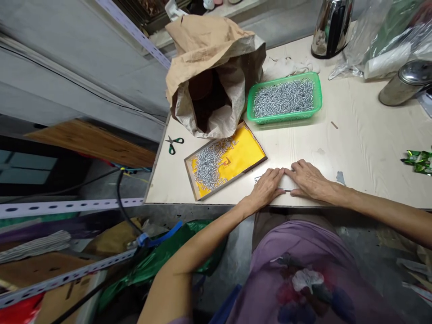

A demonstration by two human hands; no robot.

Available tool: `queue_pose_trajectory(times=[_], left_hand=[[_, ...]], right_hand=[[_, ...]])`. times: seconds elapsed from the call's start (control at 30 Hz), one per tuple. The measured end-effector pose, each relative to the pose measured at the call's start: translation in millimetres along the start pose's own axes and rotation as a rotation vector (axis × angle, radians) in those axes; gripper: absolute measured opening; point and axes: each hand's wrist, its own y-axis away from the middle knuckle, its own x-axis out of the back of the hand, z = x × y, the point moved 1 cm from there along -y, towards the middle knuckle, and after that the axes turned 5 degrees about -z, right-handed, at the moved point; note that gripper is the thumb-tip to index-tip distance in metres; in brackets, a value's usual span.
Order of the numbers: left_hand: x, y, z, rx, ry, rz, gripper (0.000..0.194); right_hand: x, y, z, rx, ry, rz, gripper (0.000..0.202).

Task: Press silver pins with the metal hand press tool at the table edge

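Hardly any writing can be read. The one sign is a small red mark on the yellow tray (243, 157), up and to the left of the left hand's fingers (275, 173), half buried under screws (211, 164) and too small to make out as letters.

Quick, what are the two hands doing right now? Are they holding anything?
Left hand: open, pressed flat on a small clear bag on the table.
Right hand: open, flat on the same bag, gripping nothing.
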Motion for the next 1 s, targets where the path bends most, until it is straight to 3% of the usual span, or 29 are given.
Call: queue_pose_trajectory(times=[0.1,0.27,0.4,0.5,0.57,0.63,0.7,0.87,1.0], left_hand=[[1.8,0,1,0.026,-0.053,-0.073,0.05],[2.4,-3,7,0.116,-0.094,-0.125,0.024],[4.2,-12,4,0.193,-0.078,-0.104,0.021],[2.5,-14,1,0.199,-0.06,-0.072,0.019],[-3.3,-11,2,0.196,-0.05,0.01,0.025],[-13.6,-5,7,0.202,-0.033,0.129,0.033],[-27.2,3,16,0.188,-0.001,0.222,0.037],[-54.2,15,41,0.094,0.118,0.242,0.04],[-52.6,13,47,0.09,0.161,0.248,0.042]], right_hand=[[0,3,-1,-0.02,-0.015,-0.006,0.045],[-3,-3,0,0.021,-0.044,-0.045,0.007],[-6,-11,2,0.029,-0.011,-0.029,0.025],[-6,-13,7,0.032,-0.018,-0.005,0.019],[-3,-13,14,0.047,-0.044,0.013,0.017],[0,-14,24,0.092,-0.074,0.022,0.038],[2,-19,35,0.146,-0.097,0.008,0.045],[8,-44,52,0.04,-0.038,0.051,0.023],[21,-66,32,-0.045,0.06,0.07,0.019]])
